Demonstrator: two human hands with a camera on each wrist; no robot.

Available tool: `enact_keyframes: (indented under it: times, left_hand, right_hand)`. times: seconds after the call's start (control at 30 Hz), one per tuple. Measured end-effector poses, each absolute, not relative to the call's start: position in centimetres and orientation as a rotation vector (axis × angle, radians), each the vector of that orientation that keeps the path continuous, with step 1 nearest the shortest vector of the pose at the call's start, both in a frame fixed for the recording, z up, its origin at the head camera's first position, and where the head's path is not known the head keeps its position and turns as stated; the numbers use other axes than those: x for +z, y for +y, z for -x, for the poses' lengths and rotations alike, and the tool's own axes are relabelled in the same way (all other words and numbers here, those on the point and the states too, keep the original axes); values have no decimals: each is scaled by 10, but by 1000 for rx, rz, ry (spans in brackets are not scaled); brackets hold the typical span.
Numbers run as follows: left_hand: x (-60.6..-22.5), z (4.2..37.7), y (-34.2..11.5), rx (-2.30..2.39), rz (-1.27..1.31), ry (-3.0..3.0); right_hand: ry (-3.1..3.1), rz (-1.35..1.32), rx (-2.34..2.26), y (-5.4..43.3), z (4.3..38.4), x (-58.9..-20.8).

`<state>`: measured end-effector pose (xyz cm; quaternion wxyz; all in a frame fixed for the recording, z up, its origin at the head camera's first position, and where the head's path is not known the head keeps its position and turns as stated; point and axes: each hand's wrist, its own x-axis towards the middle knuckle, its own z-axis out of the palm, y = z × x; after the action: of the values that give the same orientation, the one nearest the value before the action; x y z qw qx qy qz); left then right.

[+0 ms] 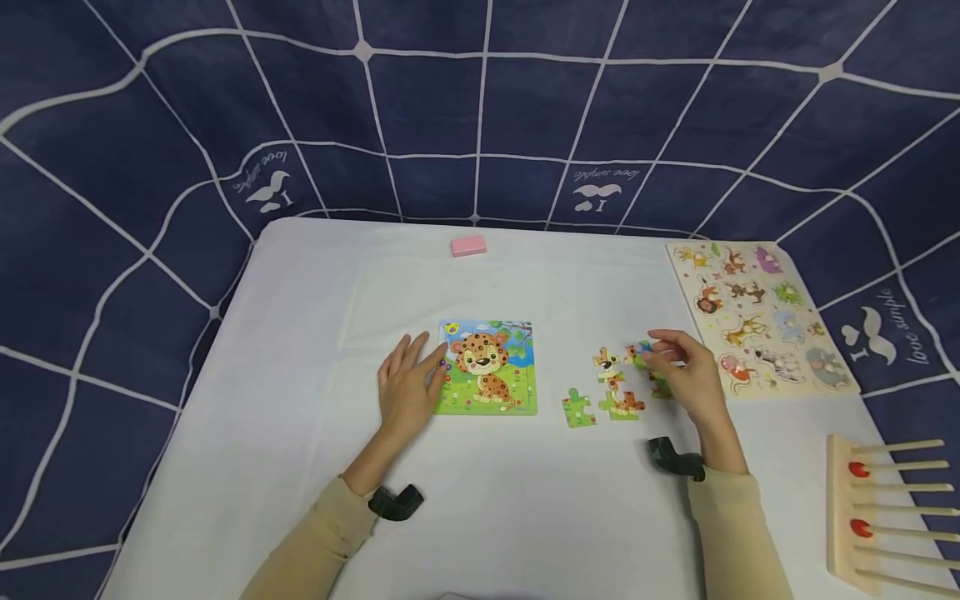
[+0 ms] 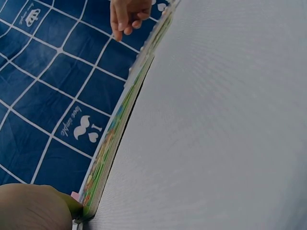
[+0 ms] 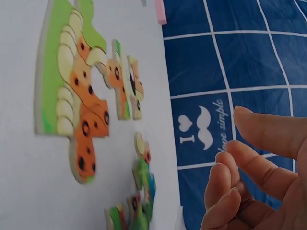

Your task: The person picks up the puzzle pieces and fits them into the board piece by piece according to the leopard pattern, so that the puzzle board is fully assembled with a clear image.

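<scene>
A square jigsaw board (image 1: 487, 371) with a leopard picture lies on the table. My left hand (image 1: 407, 390) is at its left edge with fingers spread, the thumb side touching the board. In the left wrist view the board (image 2: 108, 148) shows edge-on beside that hand (image 2: 33, 208). Over the loose jigsaw pieces to the right is my right hand (image 1: 686, 371), fingers loosely bent. The right wrist view shows nothing between its fingers (image 3: 268, 129). A green piece (image 1: 579, 410) and a leopard-body piece (image 1: 626, 406) lie nearby; the hand partly hides other pieces (image 1: 660, 385).
At the right stands a wooden animal puzzle board (image 1: 765, 317). A wooden block with sticks (image 1: 843, 508), two of them red-marked, lies at the lower right. A pink block (image 1: 468, 246) sits near the far edge of the white table (image 1: 300, 333).
</scene>
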<state>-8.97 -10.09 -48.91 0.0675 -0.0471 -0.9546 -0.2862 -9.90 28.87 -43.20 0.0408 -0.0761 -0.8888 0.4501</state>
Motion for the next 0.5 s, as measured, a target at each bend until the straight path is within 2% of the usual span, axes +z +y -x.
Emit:
enact_keyframes:
  times: [0.5]
  left_hand:
    - [-489, 89, -101, -864, 150, -2864]
  right_hand:
    - [-2792, 262, 1400, 278, 102, -441]
